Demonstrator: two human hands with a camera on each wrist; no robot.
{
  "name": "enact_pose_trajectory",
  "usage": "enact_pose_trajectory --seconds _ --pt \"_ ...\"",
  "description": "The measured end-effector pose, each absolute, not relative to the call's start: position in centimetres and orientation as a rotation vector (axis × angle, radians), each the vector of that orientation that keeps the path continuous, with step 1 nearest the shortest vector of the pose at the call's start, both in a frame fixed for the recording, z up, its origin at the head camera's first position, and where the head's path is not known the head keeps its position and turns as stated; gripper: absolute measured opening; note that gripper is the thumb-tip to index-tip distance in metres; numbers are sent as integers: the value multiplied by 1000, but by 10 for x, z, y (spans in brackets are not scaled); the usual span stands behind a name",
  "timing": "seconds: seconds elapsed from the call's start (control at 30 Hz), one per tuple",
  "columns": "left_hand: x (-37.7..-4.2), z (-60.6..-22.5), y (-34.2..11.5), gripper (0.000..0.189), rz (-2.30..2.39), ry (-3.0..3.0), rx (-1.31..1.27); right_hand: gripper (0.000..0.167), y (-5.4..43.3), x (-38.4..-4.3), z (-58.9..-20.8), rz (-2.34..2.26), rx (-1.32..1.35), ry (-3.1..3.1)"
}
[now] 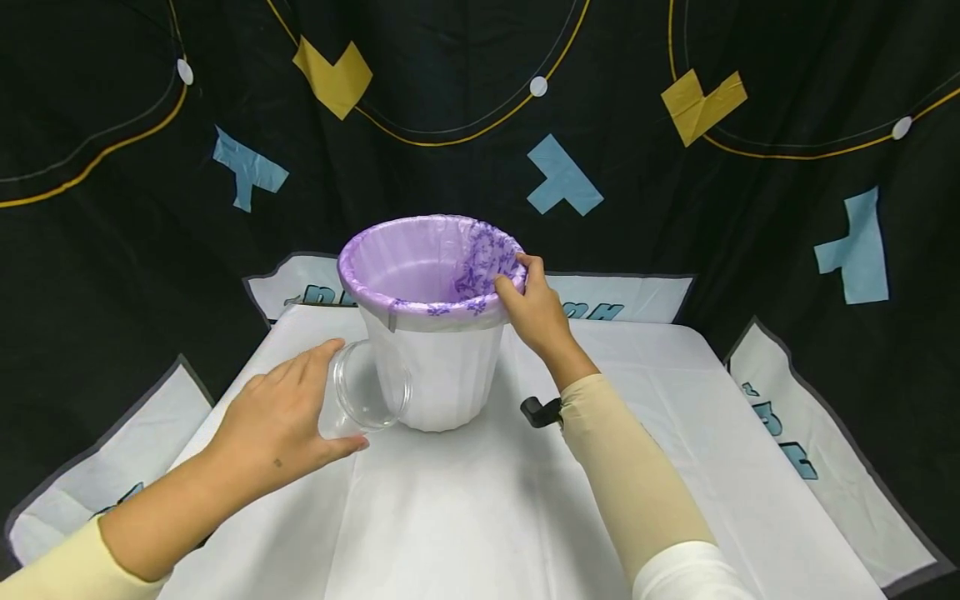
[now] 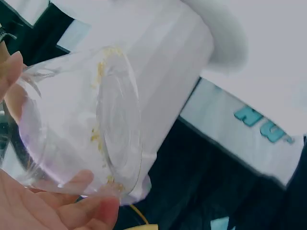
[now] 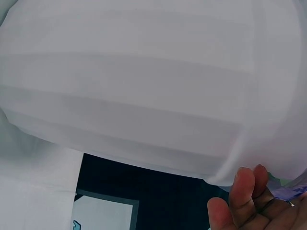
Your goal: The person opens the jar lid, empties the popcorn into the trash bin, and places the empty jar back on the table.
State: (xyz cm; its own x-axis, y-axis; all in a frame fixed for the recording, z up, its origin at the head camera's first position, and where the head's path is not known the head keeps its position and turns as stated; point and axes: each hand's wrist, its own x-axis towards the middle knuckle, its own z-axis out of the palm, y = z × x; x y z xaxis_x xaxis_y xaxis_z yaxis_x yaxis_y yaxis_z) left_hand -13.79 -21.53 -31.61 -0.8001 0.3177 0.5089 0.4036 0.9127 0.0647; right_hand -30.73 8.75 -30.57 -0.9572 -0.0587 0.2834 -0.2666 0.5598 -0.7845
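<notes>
A white waste bin (image 1: pixel 442 375) with fluted sides stands upright on the table. Its purple patterned bin liner (image 1: pixel 405 260) folds over the rim. My right hand (image 1: pixel 542 317) grips the bin's lined rim on the right, thumb inside. In the right wrist view its fingers (image 3: pixel 242 191) show beside the bin's upper edge. To the bin's lower left, my left hand (image 1: pixel 277 417) holds a clear jar (image 1: pixel 367 387) tipped on its side, thumb below and fingers above. Yellowish crumbs (image 2: pixel 97 136) cling inside the jar near its base, seen in the left wrist view.
A white cloth covers the table (image 1: pixel 450 517). Behind it hangs a black curtain (image 1: pixel 442 179) with blue and gold tape shapes and yellow cords. White lettered banners (image 1: pixel 630 296) run along the table's back and sides. A small black clip-like piece (image 1: pixel 540 412) sticks out at the right wrist.
</notes>
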Motion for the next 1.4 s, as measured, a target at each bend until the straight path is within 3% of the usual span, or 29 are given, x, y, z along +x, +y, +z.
enact_pose_trajectory --seconds 0.67,1.4 --pt "-135 -380 -178 120 -681 -2745 -421 71 84 -309 -304 1328 275 -2573" --pt "-142 -423 -149 120 -971 -2737 -429 70 87 -309 -306 1358 272 -2560"
